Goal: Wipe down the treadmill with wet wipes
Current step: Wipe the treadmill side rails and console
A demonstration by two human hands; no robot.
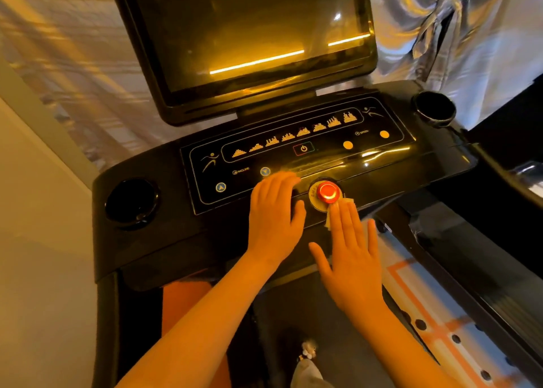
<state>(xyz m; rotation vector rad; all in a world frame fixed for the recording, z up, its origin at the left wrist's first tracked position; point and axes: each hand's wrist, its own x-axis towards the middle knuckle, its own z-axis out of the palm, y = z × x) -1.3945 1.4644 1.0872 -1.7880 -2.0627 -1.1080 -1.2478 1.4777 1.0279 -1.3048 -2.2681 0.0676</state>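
Wipe [328,222], pale, lies under straight-fingered right hand [351,258]; left hand [273,214] rests flat-fingered on glossy console [176,235].

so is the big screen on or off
Looks off: the screen is dark, showing only reflected light streaks.

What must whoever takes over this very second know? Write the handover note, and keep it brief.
Left hand: flat, fingers straight, resting on the control panel left of the red stop button. Its fingertips are blurred and no wipe shows under it.
Right hand: flat, fingers straight, pressing the wet wipe on the front edge of the treadmill console, just below the button.
Done: cannot tell which areas are already wiped.
Left, probably: around the button, the rest of the panel, the screen, the left cup holder and the right cup holder.
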